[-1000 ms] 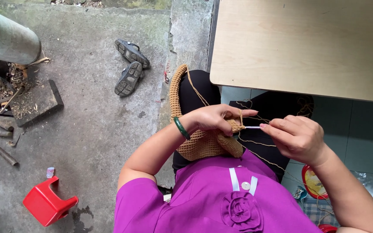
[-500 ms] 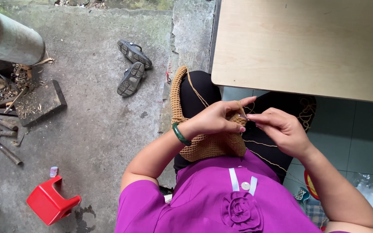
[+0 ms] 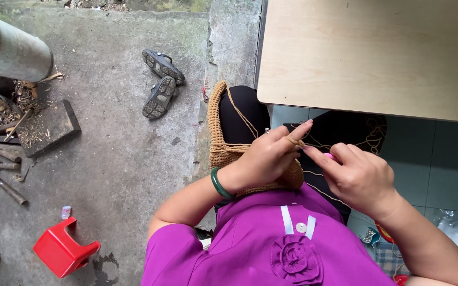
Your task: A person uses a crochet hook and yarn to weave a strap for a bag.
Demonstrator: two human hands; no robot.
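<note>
Your left hand (image 3: 263, 159) pinches the tan crocheted bag (image 3: 226, 153) on your lap, yarn looped over a finger. Your right hand (image 3: 356, 177) grips a pink hook. The body looks largely formed; the rim remains unfinished.

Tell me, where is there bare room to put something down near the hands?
The pale wooden tabletop above the left hand and right hand is bare. The concrete floor between the sandals and the red stool is open. The lap is crowded with the crocheted piece and yarn.
</note>
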